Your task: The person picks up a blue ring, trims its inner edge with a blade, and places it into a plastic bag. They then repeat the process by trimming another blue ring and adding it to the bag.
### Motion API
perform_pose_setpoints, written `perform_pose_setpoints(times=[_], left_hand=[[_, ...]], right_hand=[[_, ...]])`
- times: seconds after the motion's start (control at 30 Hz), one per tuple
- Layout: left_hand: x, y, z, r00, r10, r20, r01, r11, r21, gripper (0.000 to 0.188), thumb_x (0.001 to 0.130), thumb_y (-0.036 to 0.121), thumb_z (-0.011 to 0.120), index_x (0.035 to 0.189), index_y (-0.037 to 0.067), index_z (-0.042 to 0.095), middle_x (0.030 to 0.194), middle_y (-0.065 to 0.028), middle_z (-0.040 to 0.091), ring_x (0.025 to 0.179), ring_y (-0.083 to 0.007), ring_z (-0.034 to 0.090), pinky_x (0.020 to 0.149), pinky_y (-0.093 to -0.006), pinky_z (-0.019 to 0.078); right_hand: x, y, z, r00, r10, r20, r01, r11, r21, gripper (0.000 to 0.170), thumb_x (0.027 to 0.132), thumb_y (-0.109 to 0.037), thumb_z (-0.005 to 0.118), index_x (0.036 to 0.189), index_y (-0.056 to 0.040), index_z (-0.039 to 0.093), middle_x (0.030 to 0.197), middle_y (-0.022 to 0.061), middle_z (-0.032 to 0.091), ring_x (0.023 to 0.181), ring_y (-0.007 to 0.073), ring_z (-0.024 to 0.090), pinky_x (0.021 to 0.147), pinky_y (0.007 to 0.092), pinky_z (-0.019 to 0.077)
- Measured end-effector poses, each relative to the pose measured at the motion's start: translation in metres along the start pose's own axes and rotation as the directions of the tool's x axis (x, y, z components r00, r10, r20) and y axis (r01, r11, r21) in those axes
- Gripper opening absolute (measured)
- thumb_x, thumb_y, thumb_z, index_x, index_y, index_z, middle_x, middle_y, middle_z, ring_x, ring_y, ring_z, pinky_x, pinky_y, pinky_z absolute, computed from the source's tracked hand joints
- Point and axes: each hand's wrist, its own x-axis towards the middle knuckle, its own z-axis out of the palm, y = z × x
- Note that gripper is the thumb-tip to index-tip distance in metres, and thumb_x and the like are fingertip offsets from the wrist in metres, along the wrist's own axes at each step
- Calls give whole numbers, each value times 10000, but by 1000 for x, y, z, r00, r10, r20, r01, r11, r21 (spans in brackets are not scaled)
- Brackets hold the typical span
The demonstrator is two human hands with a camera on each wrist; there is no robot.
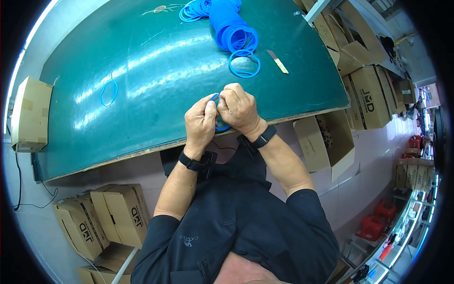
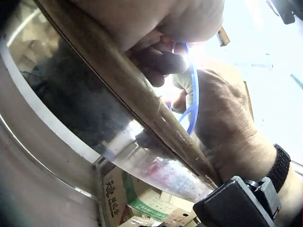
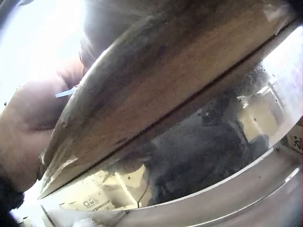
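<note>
Green table, and from the hands, many rings wait piled at twelve o'clock, one stray at nine; left hand and right hand narrowly pinch just one loop!

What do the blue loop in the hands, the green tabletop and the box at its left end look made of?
The blue loop looks like plastic or rubber, smooth and evenly coloured; I cannot tell which. The tabletop seems a glossy vinyl or painted sheet, given its long light reflections. The box looks like matte cardboard: tan faces, folded edges, patches of tape.
</note>
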Motion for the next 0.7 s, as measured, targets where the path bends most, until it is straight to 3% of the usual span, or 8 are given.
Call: perform_pose_setpoints(times=[0.37, 0.7], left_hand=[[0, 1, 0, 999, -32, -17, 32, 999, 10, 261, 1059, 127, 520, 1180, -18, 700, 704, 1, 604, 562, -46, 521, 511, -214, 430], [1, 2, 0, 999, -38, -18, 37, 999, -2, 257, 1061, 134, 524, 1182, -15, 696, 712, 0, 608, 559, -43, 520, 510, -210, 432]], right_hand=[[1, 0, -1, 999, 37, -31, -36, 999, 16, 205, 750, 54, 685, 909, -33, 590, 895, 120, 623, 740, 282, 656, 588, 351, 561], [2, 0, 0, 1000, 21, -18, -20, 998, 56, 189, 787, 10, 721, 925, -37, 601, 933, 118, 619, 744, 285, 664, 611, 358, 564]])
